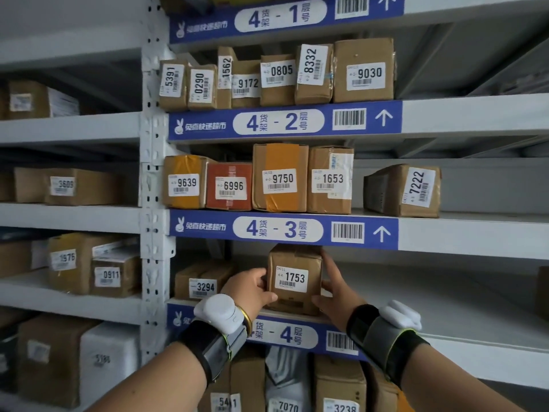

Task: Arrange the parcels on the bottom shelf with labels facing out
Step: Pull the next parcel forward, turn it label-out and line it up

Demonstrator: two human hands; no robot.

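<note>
Both hands are clamping a brown box [294, 279]: left hand [251, 288] on its left side, right hand [337, 292] on its right. It is standing upright on the white shelf [445, 316] tagged 4-4, white label "1753" facing out, beside box 3294 [203, 281].

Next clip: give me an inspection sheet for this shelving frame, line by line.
Surface: shelf 4-4, bare to the right of the parcels.
Job's things: parcel 1753, label facing out; parcel 3294 to its left, label out.
Clutter: nothing seen.
Grippers: left hand and right hand grip the sides of 1753.
Cables: nothing seen.
Surroundings: shelves 4-2 and 4-3 hold labelled boxes; parcel 7222 stands apart, angled.
</note>
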